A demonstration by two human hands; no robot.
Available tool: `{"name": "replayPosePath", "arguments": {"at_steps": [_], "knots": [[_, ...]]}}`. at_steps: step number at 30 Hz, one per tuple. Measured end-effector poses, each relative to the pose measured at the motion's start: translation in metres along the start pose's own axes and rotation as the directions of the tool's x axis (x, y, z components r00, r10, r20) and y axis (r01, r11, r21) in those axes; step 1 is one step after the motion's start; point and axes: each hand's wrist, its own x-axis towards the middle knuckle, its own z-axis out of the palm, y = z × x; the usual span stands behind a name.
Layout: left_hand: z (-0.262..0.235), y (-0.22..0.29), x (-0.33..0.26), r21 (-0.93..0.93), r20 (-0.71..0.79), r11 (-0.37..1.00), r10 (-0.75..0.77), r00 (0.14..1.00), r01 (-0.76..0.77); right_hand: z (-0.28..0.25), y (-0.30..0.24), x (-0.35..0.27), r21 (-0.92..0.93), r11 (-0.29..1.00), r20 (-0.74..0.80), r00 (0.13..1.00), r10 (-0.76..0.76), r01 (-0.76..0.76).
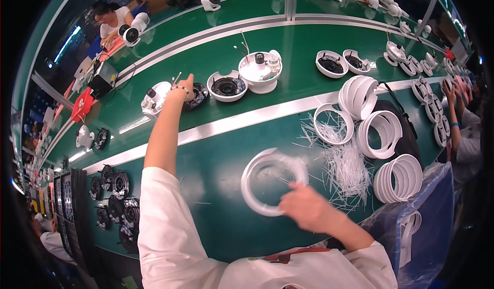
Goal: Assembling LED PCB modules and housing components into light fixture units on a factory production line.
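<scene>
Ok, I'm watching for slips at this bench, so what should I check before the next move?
1. Right hand on the white ring: ok, at its near right rim.
2. White ring free of loose strips: cannot tell, the ring is blurred.
3. Left hand gripping the black round part: cannot tell, the fingers are mostly hidden.
4. Strips gathered in the pile: not ok, a stray strip lies well to the left.
5. More rings nearby: ok, stacked beside the pile.

Factory assembly line — long green benches [221, 176], white device housings [262, 87], co-worker [112, 24]
</scene>
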Motion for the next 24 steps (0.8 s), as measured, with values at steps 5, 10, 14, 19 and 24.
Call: {"name": "replayPosePath", "arguments": {"at_steps": [5, 10, 14, 19, 24], "knots": [[0.001, 0.013, -0.009, -0.038, -0.073, 0.999, -0.001, 0.997, -0.002, 0.027, -0.013, -0.005, 0.049, 0.994, 0.301, 0.947, -0.109, 0.099], [0.013, 0.015, -0.015, -0.123, -0.026, 0.992, -0.02, 0.999, 0.017, 0.028, -0.021, -0.007, -0.068, 0.995, 0.501, 0.865, -0.032, 0.076], [0.004, 0.032, -0.034, -0.086, -0.085, 0.996, 0.019, 0.996, -0.026, 0.031, -0.034, -0.002, -0.056, 0.998, 0.42, 0.906, 0.043, -0.021], [-0.022, 0.031, -0.068, -0.229, -0.291, 0.936, 0.198, 0.936, -0.269, 0.066, -0.04, -0.012, -0.061, 0.997, 0.33, 0.944, -0.031, 0.054], [-0.018, 0.028, -0.124, -0.582, -0.376, 0.721, 0.171, 0.911, -0.375, 0.036, -0.036, -0.017, -0.072, 0.995, 0.361, 0.928, 0.095, -0.074]]}}
